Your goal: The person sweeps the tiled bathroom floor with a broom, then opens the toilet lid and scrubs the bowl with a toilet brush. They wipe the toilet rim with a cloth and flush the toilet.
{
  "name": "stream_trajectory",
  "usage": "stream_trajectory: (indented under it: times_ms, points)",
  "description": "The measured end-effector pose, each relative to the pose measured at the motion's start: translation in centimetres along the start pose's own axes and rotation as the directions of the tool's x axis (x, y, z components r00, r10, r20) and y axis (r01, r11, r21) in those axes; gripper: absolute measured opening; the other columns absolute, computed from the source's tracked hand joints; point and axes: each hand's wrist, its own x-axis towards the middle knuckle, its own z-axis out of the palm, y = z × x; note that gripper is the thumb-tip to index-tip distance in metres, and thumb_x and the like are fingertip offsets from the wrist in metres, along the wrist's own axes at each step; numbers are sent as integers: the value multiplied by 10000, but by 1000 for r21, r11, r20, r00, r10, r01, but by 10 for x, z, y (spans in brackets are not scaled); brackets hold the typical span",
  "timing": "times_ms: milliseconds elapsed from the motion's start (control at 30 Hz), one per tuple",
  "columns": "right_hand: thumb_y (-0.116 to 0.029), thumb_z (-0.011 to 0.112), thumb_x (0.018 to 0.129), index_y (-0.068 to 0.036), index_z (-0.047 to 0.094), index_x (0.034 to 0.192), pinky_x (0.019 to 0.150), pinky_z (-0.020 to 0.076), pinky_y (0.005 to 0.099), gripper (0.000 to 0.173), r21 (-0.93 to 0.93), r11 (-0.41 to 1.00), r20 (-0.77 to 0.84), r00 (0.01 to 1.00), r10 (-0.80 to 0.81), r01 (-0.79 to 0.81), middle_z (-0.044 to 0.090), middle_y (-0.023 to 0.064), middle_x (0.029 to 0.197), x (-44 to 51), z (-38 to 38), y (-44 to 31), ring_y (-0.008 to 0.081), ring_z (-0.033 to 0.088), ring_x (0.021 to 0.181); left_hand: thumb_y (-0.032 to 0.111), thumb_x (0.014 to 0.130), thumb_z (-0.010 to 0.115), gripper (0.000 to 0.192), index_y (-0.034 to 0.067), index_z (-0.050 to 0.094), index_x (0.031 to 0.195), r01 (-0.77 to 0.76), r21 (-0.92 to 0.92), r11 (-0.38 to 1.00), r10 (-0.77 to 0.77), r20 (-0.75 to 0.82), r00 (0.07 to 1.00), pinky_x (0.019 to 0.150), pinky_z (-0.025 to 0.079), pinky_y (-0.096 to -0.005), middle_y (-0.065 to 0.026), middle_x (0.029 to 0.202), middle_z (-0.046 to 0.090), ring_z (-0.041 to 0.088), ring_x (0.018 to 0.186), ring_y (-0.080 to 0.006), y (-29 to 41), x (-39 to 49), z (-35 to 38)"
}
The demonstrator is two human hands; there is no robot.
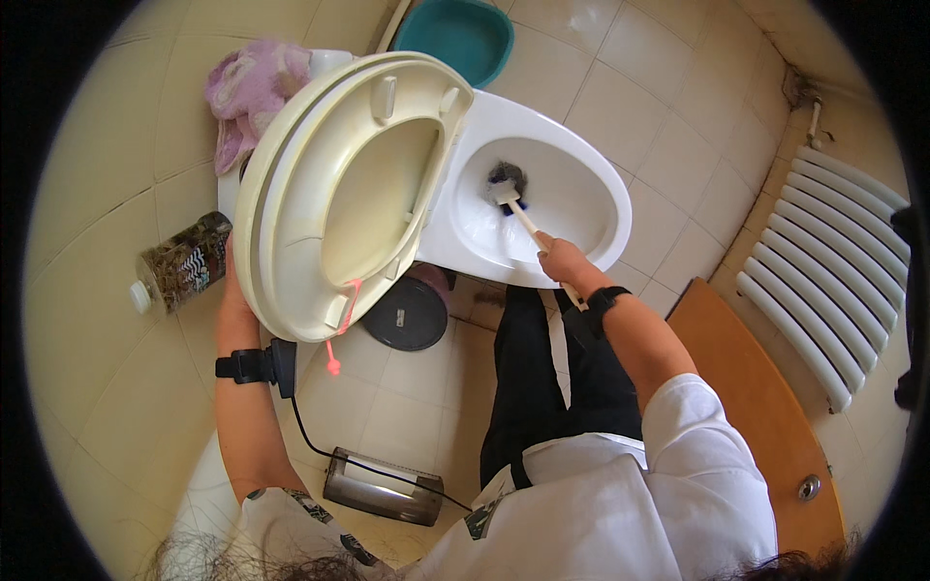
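Observation:
A toilet brush (pixel 524 218) with a pale handle is in my right hand (pixel 564 258), its dark head down in the drain end of the white toilet bowl (pixel 574 174). The cream toilet seat and lid (pixel 301 210) stand raised at the bowl's left. A pink strap hangs from the seat's lower edge. My left hand (pixel 236 290) is at the outer left side of the raised lid, mostly hidden behind it, so its fingers do not show.
A teal plastic basin (pixel 454 40) lies beyond the toilet. A pink towel (pixel 254 91) and a plastic bottle of dark contents (pixel 190 260) are at the left. A dark round lid (pixel 407 316) is below the seat. A white radiator (pixel 828 276) and wooden door (pixel 763 407) are at the right.

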Motion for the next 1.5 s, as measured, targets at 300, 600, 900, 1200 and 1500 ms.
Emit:
stream_trajectory:
  times_ms: [300, 600, 900, 1200, 1500]
  points:
    - [-188, 489, 904, -232, 431, 1371, 633, 508, 455, 473, -466, 879, -223, 950, -220, 94, 658, 148, 809, -52, -72, 24, 326, 646, 736, 228, 946, 481, 412, -34, 486, 1264, -68, 49, 996, 68, -2, 998, 832, 504, -305, -132, 1163, 594, 601, 988, -175, 3, 7, 0]
    - [-295, 501, 954, -253, 382, 1417, 395, 368, 241, 480, 910, 392, 107, 989, 103, -139, 413, -23, 599, -49, 17, 6, 80, 375, 431, 198, 949, 479, 401, -34, 474, 1276, -83, 75, 994, 86, -33, 996, 843, 506, -307, -134, 1177, 585, 599, 997, -172, -1, 11, -3]
    - [-253, 491, 928, -323, 365, 1403, 509, 495, 394, 496, -489, 872, -87, 995, -56, 6, 617, 124, 714, -79, -50, 101, 269, 634, 609, 118, 967, 422, 487, -7, 280, 1416, -211, -349, 913, 81, -351, 933, 1096, 279, -365, -172, 1423, 371, 363, 1316, -249, 27, -29, 5]
    - [-269, 486, 925, -329, 339, 1412, 570, 506, 425, 512, -636, 768, -164, 961, -222, 70, 648, 124, 751, -67, -82, 82, 298, 640, 646, 181, 970, 384, 451, -49, 332, 1354, -64, -589, 805, -416, -639, 647, 1070, 331, -404, -228, 1347, 438, 433, 1260, -286, 50, -170, 59]
    - [-282, 499, 910, -304, 362, 1397, 586, 513, 447, 507, -628, 750, -127, 922, -365, 210, 642, 140, 708, -68, -91, 92, 329, 637, 644, 51, 927, 478, 400, 18, 430, 1322, 237, -706, 667, -575, -286, 766, 985, 409, -327, -117, 1307, 497, 516, 1165, -223, 86, -318, 261]
